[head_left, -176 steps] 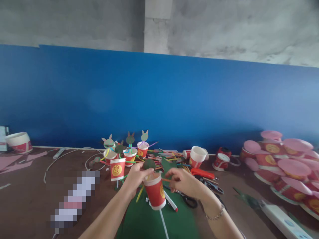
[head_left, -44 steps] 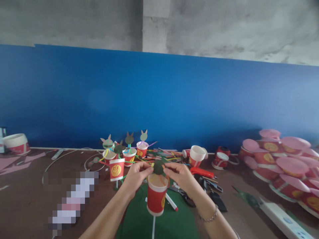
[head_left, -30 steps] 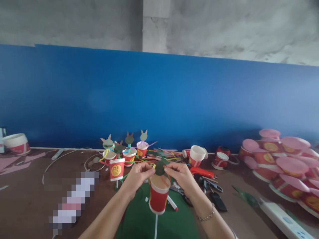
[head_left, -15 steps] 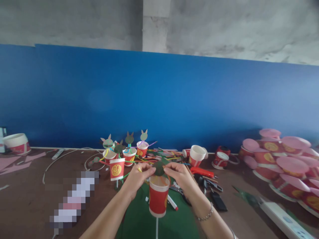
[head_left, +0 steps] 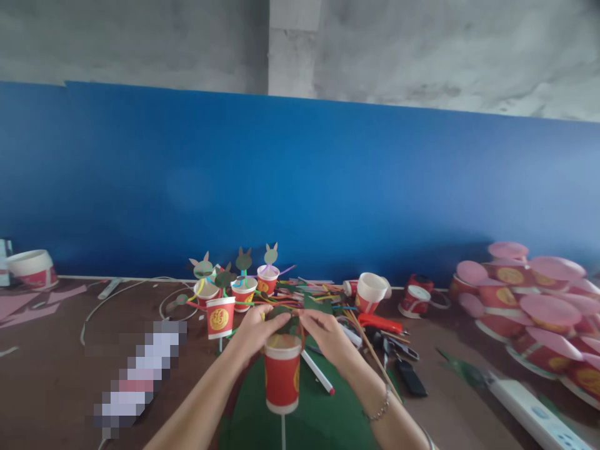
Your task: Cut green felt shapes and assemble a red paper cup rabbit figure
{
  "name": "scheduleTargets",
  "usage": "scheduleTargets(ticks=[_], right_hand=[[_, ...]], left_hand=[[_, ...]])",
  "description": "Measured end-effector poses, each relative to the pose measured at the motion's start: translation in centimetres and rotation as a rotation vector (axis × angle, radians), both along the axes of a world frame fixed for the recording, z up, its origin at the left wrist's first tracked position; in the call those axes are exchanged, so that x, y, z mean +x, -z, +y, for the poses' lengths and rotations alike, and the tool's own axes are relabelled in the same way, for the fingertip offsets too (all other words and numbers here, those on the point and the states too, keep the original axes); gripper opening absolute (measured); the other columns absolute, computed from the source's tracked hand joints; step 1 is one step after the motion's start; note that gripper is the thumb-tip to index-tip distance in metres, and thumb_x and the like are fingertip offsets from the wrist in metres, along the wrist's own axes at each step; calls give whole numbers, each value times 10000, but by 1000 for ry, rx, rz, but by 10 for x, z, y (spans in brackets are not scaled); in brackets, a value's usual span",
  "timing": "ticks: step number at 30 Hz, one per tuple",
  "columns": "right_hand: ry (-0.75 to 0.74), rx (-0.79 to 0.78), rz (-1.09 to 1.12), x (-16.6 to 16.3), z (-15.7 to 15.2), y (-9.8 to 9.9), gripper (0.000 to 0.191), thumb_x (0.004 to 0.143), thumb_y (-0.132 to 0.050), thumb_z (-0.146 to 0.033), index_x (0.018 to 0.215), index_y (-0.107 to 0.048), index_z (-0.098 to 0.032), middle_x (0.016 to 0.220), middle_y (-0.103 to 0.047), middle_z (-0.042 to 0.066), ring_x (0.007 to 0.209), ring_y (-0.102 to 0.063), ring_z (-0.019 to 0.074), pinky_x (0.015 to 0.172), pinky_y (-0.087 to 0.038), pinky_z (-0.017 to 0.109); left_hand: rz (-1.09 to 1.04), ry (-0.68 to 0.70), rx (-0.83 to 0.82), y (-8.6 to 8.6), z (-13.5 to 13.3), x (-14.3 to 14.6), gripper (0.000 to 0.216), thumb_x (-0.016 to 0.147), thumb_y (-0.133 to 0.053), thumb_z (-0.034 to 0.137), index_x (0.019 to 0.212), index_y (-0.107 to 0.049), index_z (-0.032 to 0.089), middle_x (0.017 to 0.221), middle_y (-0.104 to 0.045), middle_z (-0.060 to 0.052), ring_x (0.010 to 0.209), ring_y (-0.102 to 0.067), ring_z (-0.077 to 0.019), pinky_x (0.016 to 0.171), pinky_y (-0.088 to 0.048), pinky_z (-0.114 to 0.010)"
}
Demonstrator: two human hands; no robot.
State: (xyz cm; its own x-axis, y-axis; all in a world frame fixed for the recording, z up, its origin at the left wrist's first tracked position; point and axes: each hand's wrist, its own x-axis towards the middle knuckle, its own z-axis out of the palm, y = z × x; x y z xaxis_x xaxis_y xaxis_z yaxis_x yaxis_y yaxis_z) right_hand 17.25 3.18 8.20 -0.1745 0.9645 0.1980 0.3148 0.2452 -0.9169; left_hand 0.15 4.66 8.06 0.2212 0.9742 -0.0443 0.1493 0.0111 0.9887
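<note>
Left hand (head_left: 255,328) and right hand (head_left: 323,330) are both pinching the dark green paper disc (head_left: 287,320) at 12 o'clock above the red cup (head_left: 282,381). Since a moment ago the cup dropped lower, over the green sheet (head_left: 319,419) on the bench (head_left: 56,375).

Finished cups (head_left: 234,290) stand at 11 o'clock. Scissors (head_left: 380,323) lie at 3 o'clock, pink-lidded bowls (head_left: 534,312) farther right on the surface (head_left: 56,369).
</note>
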Motion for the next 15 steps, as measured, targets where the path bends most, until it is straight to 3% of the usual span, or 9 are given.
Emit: scheduleTargets(ticks=[4,9,15], right_hand=[[64,78,-336,9,5,7,327,841,-405,-264,1037,-634,-137,1004,-665,111,944,-588,229,828,-409,312],[51,102,-730,15,1,16,195,734,-495,-147,798,-678,-165,875,-655,82,899,-570,219,785,-383,283],[-48,94,-985,7,-4,33,161,683,-544,-174,720,-698,-202,991,-593,83,994,-474,254,782,-350,327]], left_hand=[[334,-35,85,6,12,-17,389,637,-611,508,791,-602,151,744,-662,-31,740,-605,-218,608,-414,-264],[692,-63,119,19,22,-29,260,668,-578,441,707,-553,185,662,-611,6,658,-577,-176,530,-329,-227],[855,-149,129,19,22,-36,163,691,-560,359,719,-566,199,705,-646,-18,681,-600,-193,555,-334,-244]])
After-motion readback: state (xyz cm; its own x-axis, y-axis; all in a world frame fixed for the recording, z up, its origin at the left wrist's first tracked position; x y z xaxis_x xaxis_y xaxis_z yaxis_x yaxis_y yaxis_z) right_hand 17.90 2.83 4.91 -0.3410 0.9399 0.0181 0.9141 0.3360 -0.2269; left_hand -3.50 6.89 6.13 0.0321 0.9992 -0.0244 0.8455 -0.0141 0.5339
